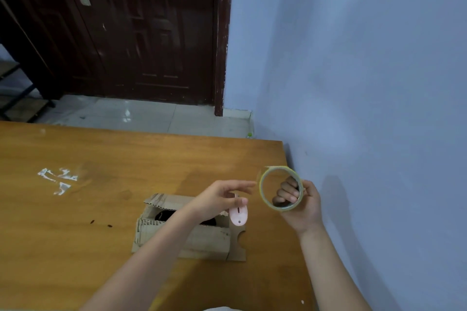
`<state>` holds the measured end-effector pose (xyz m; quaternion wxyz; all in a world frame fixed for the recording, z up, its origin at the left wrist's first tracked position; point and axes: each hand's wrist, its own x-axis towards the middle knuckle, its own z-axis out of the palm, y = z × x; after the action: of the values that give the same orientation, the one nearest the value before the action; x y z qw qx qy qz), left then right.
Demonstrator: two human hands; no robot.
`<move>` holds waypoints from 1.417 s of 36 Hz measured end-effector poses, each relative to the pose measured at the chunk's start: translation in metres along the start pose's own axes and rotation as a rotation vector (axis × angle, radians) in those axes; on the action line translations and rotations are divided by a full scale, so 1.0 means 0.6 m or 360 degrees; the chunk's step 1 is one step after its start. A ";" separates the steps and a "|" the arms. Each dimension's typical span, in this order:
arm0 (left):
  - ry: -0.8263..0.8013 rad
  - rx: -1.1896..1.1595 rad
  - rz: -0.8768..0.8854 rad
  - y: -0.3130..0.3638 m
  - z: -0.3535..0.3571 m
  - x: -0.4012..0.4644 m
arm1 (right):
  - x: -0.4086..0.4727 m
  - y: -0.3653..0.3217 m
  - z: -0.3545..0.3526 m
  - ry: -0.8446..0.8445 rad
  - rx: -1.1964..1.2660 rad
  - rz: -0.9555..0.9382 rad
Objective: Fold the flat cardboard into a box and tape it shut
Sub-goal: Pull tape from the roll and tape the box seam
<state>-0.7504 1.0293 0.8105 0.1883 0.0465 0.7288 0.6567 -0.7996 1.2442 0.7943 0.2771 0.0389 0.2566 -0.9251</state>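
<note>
A small cardboard box (202,240) lies on the wooden table (75,209), its top flaps partly open over a dark inside. My right hand (303,204) grips a roll of clear tape (281,188), fingers curled through its ring, held above the table to the right of the box. My left hand (222,197) hovers over the box with fingers stretched toward the roll. It holds a small pink cutter (238,214) that hangs below the palm. Whether a tape end is pinched is blurred.
The table's right edge runs along a blue wall (379,108). White tape scraps (58,179) are stuck on the table at left. Beyond the far edge are a tiled floor and a dark door (141,33).
</note>
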 end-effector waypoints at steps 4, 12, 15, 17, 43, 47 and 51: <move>0.0013 0.0033 -0.0001 0.001 -0.001 0.006 | -0.001 -0.015 -0.012 0.0015 0.0051 -0.0037; 0.0066 -0.0059 -0.0053 -0.006 0.000 0.026 | -0.001 -0.018 -0.033 0.0099 0.0161 -0.0049; 0.0074 -0.0054 -0.0100 -0.010 -0.001 0.037 | -0.002 -0.018 -0.040 0.0123 0.0192 -0.0048; 0.0079 -0.0043 -0.0132 -0.012 -0.001 0.045 | -0.002 -0.021 -0.045 0.0146 0.0210 -0.0055; -0.0026 0.0556 -0.0388 -0.044 0.007 0.193 | 0.014 -0.053 -0.086 0.0375 0.0107 -0.0184; -0.0025 0.0601 -0.0518 -0.054 0.001 0.215 | 0.017 -0.059 -0.101 0.0425 0.0140 -0.0211; -0.0061 0.0698 -0.0587 -0.067 0.000 0.238 | 0.020 -0.061 -0.108 0.0464 0.0126 -0.0209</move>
<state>-0.8755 1.0689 0.7408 0.3036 -0.0348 0.8459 0.4371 -0.8338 1.2964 0.7520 0.1740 0.1668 0.2595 -0.9352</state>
